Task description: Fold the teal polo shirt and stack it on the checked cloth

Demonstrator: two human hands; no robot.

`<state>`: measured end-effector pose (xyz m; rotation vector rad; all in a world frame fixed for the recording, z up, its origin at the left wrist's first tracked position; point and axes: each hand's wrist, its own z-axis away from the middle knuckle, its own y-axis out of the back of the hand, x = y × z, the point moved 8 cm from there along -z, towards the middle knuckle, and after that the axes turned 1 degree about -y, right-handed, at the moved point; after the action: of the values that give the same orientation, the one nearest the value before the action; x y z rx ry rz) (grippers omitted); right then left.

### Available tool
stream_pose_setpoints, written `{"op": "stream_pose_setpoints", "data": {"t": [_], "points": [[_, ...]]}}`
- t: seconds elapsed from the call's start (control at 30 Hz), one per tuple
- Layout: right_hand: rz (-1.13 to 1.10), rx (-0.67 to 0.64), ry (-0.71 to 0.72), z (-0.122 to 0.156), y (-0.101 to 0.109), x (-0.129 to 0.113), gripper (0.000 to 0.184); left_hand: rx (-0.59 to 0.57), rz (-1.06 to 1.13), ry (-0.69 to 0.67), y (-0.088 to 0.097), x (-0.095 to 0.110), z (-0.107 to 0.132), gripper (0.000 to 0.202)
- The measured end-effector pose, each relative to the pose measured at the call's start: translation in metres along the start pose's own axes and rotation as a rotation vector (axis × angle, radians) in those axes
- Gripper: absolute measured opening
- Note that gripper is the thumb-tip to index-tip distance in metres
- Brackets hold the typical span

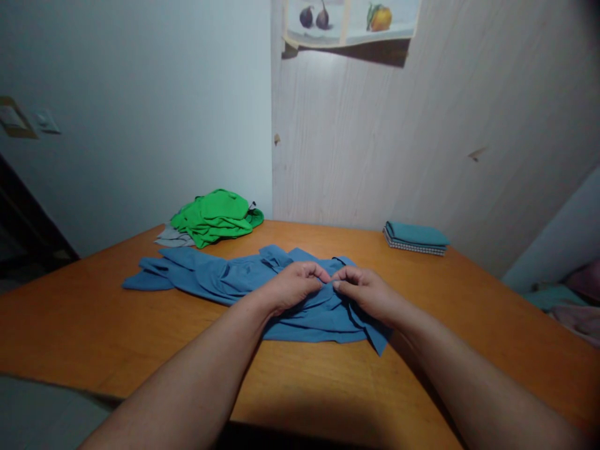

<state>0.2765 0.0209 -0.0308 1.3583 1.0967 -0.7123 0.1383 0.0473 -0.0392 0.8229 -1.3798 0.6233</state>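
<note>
A blue shirt [225,275] lies crumpled across the middle of the table, its left end stretched out in loose folds. Over its right part, my left hand [300,286] pinches the cloth between thumb and fingers. Close beside it, fingertips almost meeting, my right hand [363,290] pinches the same garment. The exact spot between the fingertips is too small to make out. A dark edge of the garment shows just behind my right hand, and a corner of cloth hangs toward the near side below it.
The wooden table [347,387] ends at a wall behind. At its back left sits a heap of green cloth [215,215] with grey cloth [173,237] under it. A folded stack of teal cloth [417,234] lies at the back right. More fabric [579,312] shows beyond the right edge.
</note>
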Motion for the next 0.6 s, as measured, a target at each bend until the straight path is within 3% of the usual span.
{"op": "stream_pose_setpoints", "data": {"t": [0.23, 0.47, 0.6], "points": [[-0.029, -0.033, -0.03, 0.001, -0.003, 0.004, 0.022, -0.005, -0.097, -0.091, -0.001, 0.006, 0.001, 0.023], [-0.018, -0.061, -0.04, 0.002, -0.007, 0.006, 0.02, 0.078, -0.396, -0.228, 0.001, 0.017, 0.004, 0.015], [-0.009, -0.05, -0.031, 0.001, -0.007, 0.006, 0.02, 0.163, -0.63, -0.376, 0.004, 0.032, 0.009, 0.01]]}}
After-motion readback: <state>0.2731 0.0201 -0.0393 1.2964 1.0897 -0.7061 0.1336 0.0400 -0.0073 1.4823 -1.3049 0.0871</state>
